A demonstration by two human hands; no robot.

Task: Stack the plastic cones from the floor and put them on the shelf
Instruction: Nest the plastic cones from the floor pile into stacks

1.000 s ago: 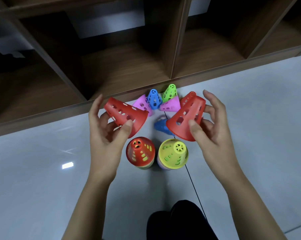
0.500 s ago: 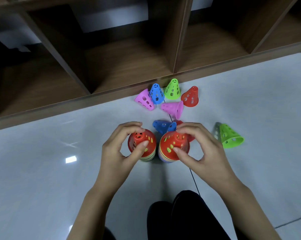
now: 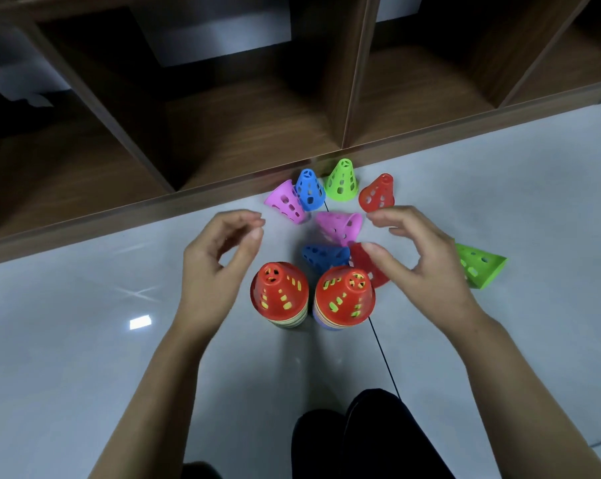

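Two cone stacks, the left stack (image 3: 280,295) and the right stack (image 3: 344,297), each topped in red, stand side by side on the floor (image 3: 84,340). They sit between and just nearer than the left hand (image 3: 212,271) and right hand (image 3: 426,264). Both hands hover half open, fingers curved, holding nothing. Loose cones (image 3: 340,226) lie beyond, before the shelf (image 3: 257,133).
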